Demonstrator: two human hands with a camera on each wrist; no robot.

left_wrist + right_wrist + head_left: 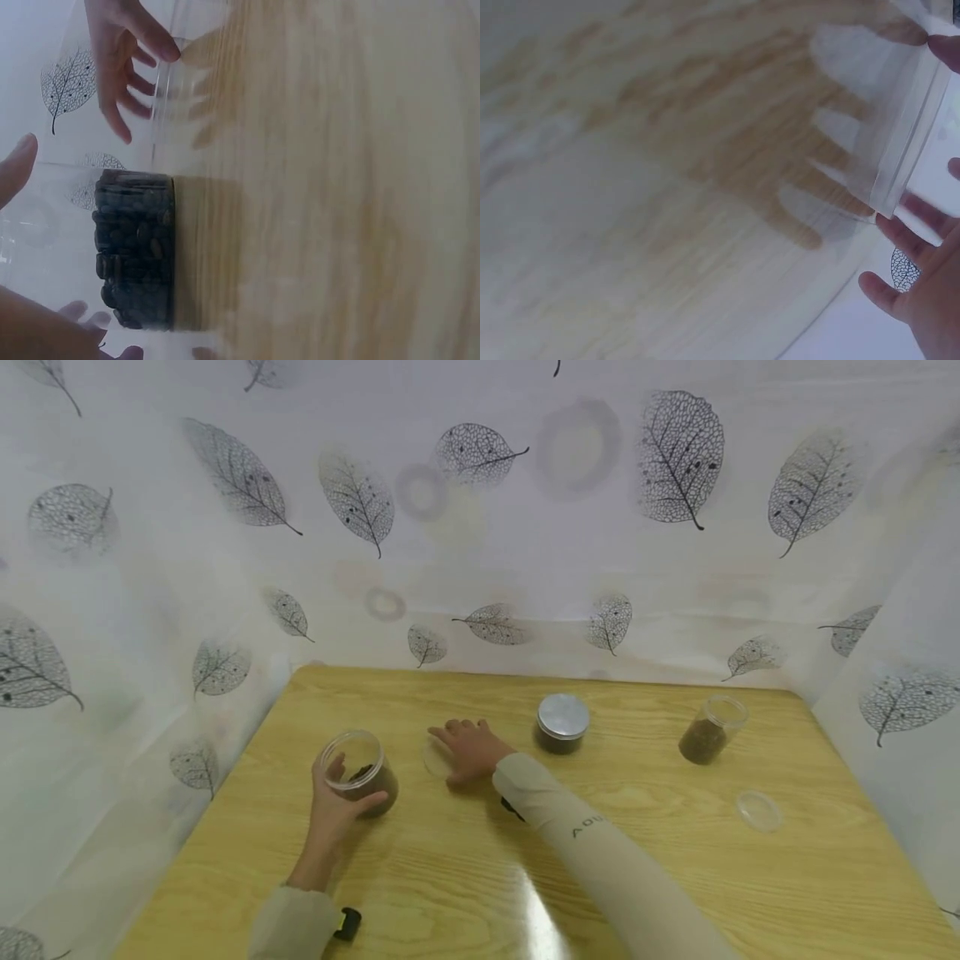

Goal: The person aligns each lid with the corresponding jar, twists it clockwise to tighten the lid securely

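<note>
My left hand [334,806] holds a clear, open jar [354,747] at the left of the table, thumb on its near side and fingers around the far side. Dark beans [135,251] fill its lower part, as the left wrist view shows. To the jar's right, my right hand [474,753] reaches over a clear round lid [435,758] lying on the table. Its fingers are spread, and in the right wrist view the thumb and a fingertip touch the rim of the lid [911,150]. Part of the lid is hidden under the hand.
A jar with a silver lid [562,717] and dark contents stands beyond my right hand. Farther right is an open clear jar [705,735] with brown contents, a second clear lid [759,811] lying in front of it. Leaf-patterned curtains [495,527] surround the wooden table [637,827].
</note>
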